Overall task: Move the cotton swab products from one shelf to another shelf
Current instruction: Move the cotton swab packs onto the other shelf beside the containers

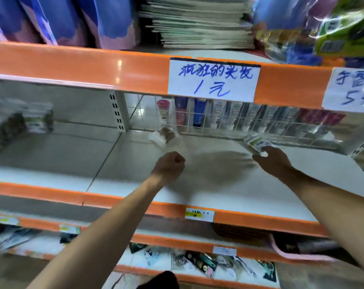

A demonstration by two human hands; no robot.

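Note:
Both my arms reach into the middle white shelf (135,163). My left hand (169,164) is curled and grips the clear tail of a cotton swab packet (163,135), whose white and brown swabs show just beyond the fist near the wire grid. My right hand (274,161) pinches a second packet (257,143) with a green and white label, held just above the shelf at the right. More swab packs (20,119) are stacked at the far left of the same shelf, blurred.
A wire grid (239,122) at the shelf's back shows tubes behind it. Orange rails carry a handwritten price card (213,80). Above lie stacked notebooks (197,24) and blue bags (62,19). Lower shelves hold small packaged goods (202,263).

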